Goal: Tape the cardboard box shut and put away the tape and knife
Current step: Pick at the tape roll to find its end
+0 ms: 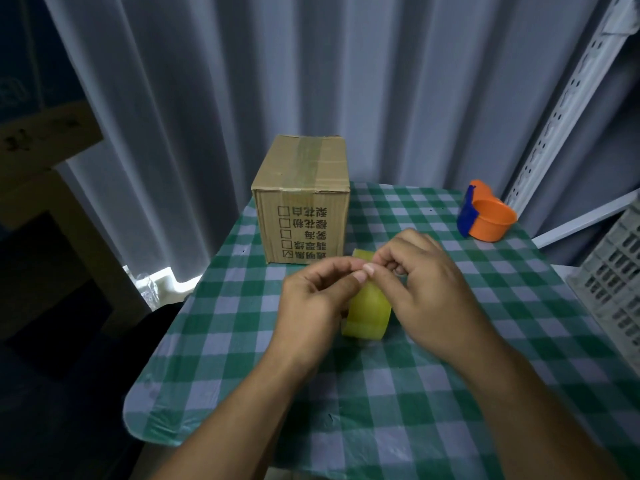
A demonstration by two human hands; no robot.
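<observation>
A closed cardboard box (304,199) stands at the back of the table, with a strip of old tape along its top seam and printed characters on its near face. In front of it a yellowish roll of tape (367,311) is held upright just above the checked cloth. My left hand (313,299) grips the roll from the left, thumb at its top. My right hand (420,282) holds it from the right, fingertips pinching at the top edge of the roll. An orange and blue tape dispenser (485,216) sits at the back right. No knife is visible.
The table (242,341) carries a green and white checked cloth with a rounded left corner. A grey slatted crate (613,271) stands at the right edge. A white perforated rail (568,98) and curtains rise behind; a wooden frame (52,161) is at the left.
</observation>
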